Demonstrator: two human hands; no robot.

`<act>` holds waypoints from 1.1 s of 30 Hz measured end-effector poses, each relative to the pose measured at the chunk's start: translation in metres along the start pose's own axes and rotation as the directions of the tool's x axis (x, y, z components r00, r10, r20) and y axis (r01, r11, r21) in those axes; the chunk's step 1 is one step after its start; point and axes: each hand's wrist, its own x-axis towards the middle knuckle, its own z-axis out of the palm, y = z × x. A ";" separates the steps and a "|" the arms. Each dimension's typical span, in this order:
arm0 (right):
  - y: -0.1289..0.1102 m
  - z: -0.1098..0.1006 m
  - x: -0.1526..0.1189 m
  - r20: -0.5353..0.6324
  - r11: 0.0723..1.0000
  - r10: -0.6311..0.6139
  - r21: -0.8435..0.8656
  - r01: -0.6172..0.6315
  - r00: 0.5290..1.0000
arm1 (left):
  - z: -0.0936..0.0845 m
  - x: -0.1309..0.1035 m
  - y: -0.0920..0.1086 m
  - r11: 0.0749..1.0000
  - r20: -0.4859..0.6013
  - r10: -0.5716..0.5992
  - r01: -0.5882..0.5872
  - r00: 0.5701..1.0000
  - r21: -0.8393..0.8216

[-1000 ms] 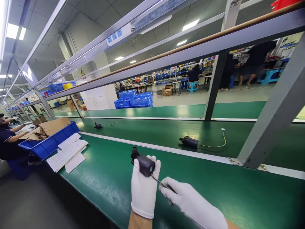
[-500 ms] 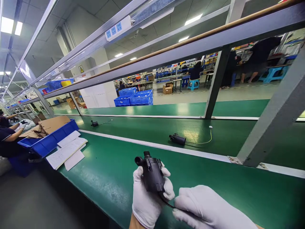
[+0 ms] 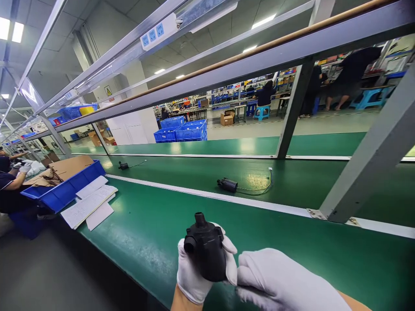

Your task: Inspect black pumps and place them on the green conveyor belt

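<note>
A black pump-like part (image 3: 207, 255) with two short round ports is held above the green bench, wrapped by the fingers of my left hand (image 3: 194, 276) in a white glove. Just to its right, my right hand (image 3: 275, 276), also white-gloved, has its fingers pressed together beside the part's lower end. What those fingers hold is hidden now. On the darker green strip beyond the white edge lies a similar black part (image 3: 228, 185) with a yellow-green cable. Another black part (image 3: 123, 166) with a thin cable lies further left.
Papers (image 3: 89, 202) and a blue bin (image 3: 68, 185) holding cardboard lie at the left of the bench. A grey slanted post (image 3: 363, 155) rises at the right. A person's gloved hand (image 3: 25, 167) shows at the far left.
My left hand has tilted the black part, so its ports now face more toward me and the cable is hidden. Both parts on the far strip appear further left.
</note>
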 end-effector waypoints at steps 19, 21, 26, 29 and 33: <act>-0.005 -0.029 -0.004 -0.255 0.903 0.343 0.355 -0.242 0.904 | 0.002 -0.019 -0.023 0.382 -0.190 0.546 -0.041 0.816 0.923; -0.010 -0.028 -0.001 -0.251 0.900 0.347 0.359 -0.247 0.903 | 0.001 -0.022 -0.029 0.306 -0.139 0.591 -0.062 0.794 0.950; -0.014 -0.025 0.002 -0.268 0.907 0.326 0.359 -0.220 0.907 | 0.005 -0.023 -0.027 0.325 -0.159 0.599 -0.056 0.785 0.944; -0.010 -0.023 0.002 -0.281 0.914 0.315 0.349 -0.210 0.907 | 0.010 -0.021 -0.025 0.372 -0.207 0.585 -0.033 0.784 0.928; -0.006 -0.019 0.001 -0.276 0.909 0.316 0.363 -0.206 0.908 | 0.011 -0.019 -0.026 0.391 -0.229 0.607 -0.035 0.761 0.920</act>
